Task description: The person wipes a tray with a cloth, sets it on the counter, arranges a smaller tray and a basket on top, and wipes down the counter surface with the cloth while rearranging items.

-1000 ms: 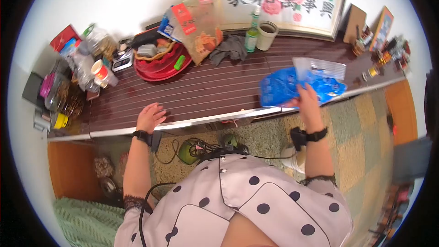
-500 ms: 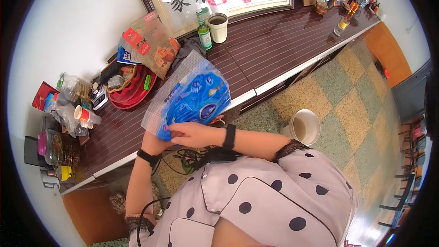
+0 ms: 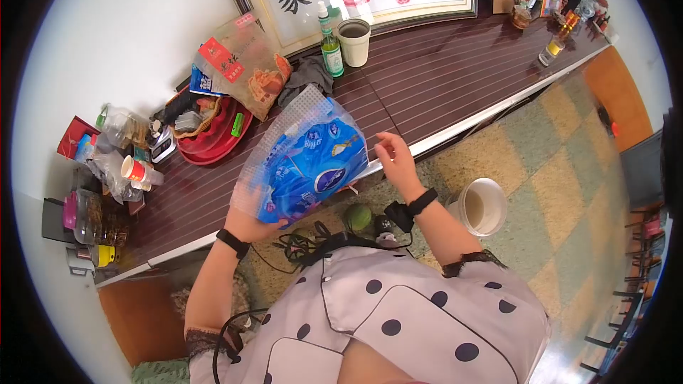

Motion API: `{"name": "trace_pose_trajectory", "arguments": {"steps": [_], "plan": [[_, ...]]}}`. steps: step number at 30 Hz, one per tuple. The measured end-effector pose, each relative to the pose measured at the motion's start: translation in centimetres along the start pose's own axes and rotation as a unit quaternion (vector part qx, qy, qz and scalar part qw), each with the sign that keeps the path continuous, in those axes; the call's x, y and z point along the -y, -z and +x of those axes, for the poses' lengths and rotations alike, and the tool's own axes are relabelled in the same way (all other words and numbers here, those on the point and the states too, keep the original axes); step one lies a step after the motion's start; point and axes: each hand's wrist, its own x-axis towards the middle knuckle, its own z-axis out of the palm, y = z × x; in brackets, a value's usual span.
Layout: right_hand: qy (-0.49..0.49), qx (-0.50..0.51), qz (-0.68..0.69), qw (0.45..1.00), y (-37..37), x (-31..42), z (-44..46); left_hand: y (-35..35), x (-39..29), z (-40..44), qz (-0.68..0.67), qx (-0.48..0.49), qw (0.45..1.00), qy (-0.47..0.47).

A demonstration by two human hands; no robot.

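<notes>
My left hand [image 3: 256, 225] grips the lower end of a blue printed plastic package [image 3: 306, 163]. A translucent, textured plastic sheet or bag [image 3: 260, 153] lies around its left side and top. The package is held tilted over the front edge of the table; its contents cannot be made out. To the right of it, apart from the package, my right hand [image 3: 400, 165] is raised near the table edge with fingers loosely bent and apart, holding nothing.
On the dark striped table [image 3: 441, 64] stand a green spray bottle [image 3: 331, 53], a pale cup [image 3: 353, 46], a red tray [image 3: 213, 153] with small items, and a brown food bag [image 3: 245, 67]. Stacked paper cups [image 3: 142, 171] sit left. A white bucket [image 3: 484, 206] is on the floor at right.
My right hand has let go of the package's lower end and moved right and up, away from it. My left hand still holds the package. The view has shifted slightly.
</notes>
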Motion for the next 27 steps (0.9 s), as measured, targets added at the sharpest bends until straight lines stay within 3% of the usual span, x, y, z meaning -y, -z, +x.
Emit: {"name": "trace_pose_trajectory", "arguments": {"steps": [6, 8, 14, 16, 20, 22, 24, 27], "plan": [[0.052, -0.015, -0.055, 0.997, -2.4, -0.9, 1.3, 0.3, -0.3, 0.3, 0.016, -0.037, 0.999, -0.028], [0.111, -0.03, -0.156, 0.981, -2.7, -1.6, 1.4, 0.6, 0.1, 0.0, 0.036, -0.04, 0.998, -0.03], [0.208, 0.006, -0.272, 0.94, -3.1, -3.5, 0.9, 4.8, 0.5, -1.7, 0.11, -0.067, 0.992, 0.003], [0.17, -0.028, -0.29, 0.942, -3.9, -2.7, 1.4, 7.1, 1.3, -2.3, 0.132, -0.094, 0.986, 0.047], [0.118, -0.056, -0.295, 0.947, -5.1, -3.3, 2.9, 12.8, 5.9, -4.1, 0.11, -0.155, 0.981, 0.032], [0.15, -0.064, -0.327, 0.931, -5.4, -3.1, 2.8, 14.7, 10.8, -5.7, 0.003, -0.202, 0.964, 0.172], [0.175, -0.053, -0.346, 0.92, -5.3, -3.1, 2.7, 17.7, 14.2, -4.7, -0.05, -0.273, 0.943, 0.185], [0.176, -0.053, -0.354, 0.917, -5.5, -3.0, 2.7, 22.2, 19.6, -2.4, -0.004, -0.308, 0.932, 0.192]]}}
